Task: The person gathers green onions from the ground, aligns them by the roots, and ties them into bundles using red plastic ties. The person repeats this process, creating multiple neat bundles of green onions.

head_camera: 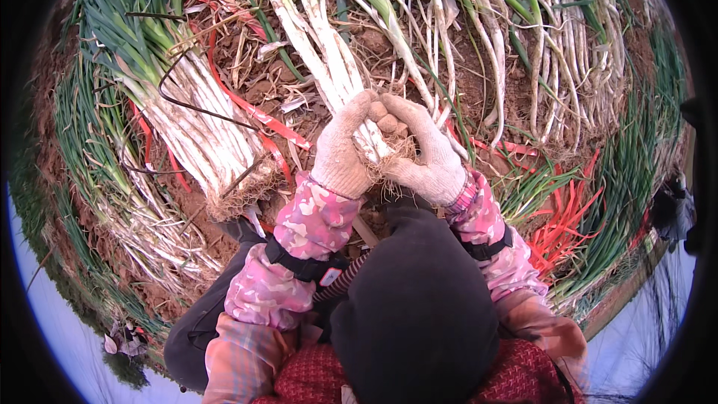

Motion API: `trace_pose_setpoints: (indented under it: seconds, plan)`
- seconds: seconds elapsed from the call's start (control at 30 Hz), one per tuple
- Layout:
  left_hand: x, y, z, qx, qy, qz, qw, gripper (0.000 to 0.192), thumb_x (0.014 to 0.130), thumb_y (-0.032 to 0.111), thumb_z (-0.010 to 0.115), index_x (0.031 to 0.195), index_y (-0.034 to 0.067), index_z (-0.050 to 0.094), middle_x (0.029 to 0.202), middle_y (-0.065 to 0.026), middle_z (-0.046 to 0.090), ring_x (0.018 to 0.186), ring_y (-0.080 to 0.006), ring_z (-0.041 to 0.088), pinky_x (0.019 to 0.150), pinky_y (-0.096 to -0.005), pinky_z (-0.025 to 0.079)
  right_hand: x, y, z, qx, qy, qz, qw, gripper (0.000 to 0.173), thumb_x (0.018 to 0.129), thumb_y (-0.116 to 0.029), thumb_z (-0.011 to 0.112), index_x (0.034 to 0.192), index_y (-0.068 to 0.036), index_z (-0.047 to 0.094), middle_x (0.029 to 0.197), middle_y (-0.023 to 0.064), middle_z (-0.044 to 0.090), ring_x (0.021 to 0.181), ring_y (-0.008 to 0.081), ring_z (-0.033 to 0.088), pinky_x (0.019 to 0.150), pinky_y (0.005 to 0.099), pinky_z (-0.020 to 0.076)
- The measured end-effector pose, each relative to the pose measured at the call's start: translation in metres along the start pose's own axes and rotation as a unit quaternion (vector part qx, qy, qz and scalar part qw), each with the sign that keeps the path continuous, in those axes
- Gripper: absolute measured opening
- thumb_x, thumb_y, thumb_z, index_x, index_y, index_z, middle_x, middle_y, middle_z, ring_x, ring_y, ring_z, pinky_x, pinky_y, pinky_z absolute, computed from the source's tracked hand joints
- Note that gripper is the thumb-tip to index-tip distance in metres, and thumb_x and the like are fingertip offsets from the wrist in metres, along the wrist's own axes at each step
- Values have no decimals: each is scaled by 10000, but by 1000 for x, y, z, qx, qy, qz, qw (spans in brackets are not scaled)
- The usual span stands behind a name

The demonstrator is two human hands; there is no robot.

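Observation:
Between my gloved hands is a small bunch of long green onions (336, 62), its white stalks slanting up and left and its leaves running out at the top of the view. My left hand (343, 148) wraps the lower stalks from the left. From the right, my right hand (427, 151) curls around the same end, thumb and fingers at the root tuft (401, 151). Some fingertips overlap, so which hand they belong to is hard to tell. Both gloves are pale knit and soiled.
A thick bundle of green onions (190, 118) lies left, with a thin dark curved rod (207, 115) across it. Red ribbon (263, 115) runs over the soil; a red ribbon pile (561, 224) is at right. Loose onions (561, 62) lie upper right. People show at both far edges.

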State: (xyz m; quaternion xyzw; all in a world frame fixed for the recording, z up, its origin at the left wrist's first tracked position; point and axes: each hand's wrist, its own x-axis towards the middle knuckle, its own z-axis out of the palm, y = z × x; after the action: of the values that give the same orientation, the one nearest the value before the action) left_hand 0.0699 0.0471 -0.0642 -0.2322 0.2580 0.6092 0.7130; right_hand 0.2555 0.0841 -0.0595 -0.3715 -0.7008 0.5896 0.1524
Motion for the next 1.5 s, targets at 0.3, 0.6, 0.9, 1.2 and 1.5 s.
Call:
trace_pose_setpoints:
  seconds: [0.3, 0.6, 0.9, 1.2, 1.5]
  plan:
    - [7, 45, -3, 65, 31, 110, 991, 186, 1037, 237, 645, 1025, 54, 619, 828, -56, 650, 757, -221, 696, 697, -407, 610, -56, 39, -38, -320, -88, 330, 883, 303, 962, -349, 673, 1049, -61, 709, 1018, 199, 718, 956, 371, 720, 844, 469, 567]
    - [-13, 25, 0, 305, 59, 43, 949, 250, 988, 193, 657, 1093, -27, 603, 888, -110, 674, 769, -191, 679, 671, -311, 578, 50, 94, -73, -145, 189, 216, 947, 364, 936, -322, 743, 1030, 28, 712, 906, 117, 712, 791, 165, 639, 771, 342, 530]
    - [-15, 11, 0, 432, 74, 75, 896, 298, 906, 127, 721, 1129, -57, 650, 905, -127, 725, 809, -198, 723, 682, -326, 601, 79, 3, -22, 95, 19, 177, 979, 272, 964, -264, 741, 941, -3, 670, 796, 55, 673, 714, 151, 652, 669, 335, 541]
    - [-34, 36, -31, 229, 39, -50, 971, 451, 1010, 189, 618, 1338, -111, 543, 1087, -209, 721, 971, -334, 752, 803, -462, 657, 104, 73, -23, -355, 306, 145, 871, 553, 849, -398, 785, 1208, 2, 654, 1117, 207, 670, 1009, 391, 671, 918, 480, 536]
    - [-52, 76, -40, 54, -168, 60, 982, 532, 1031, 269, 652, 1415, -30, 436, 930, 11, 503, 871, -180, 546, 1030, -542, 495, 110, 87, -78, -95, 381, 148, 908, 242, 962, -201, 679, 1099, -3, 654, 815, 38, 644, 719, 137, 610, 671, 314, 501]
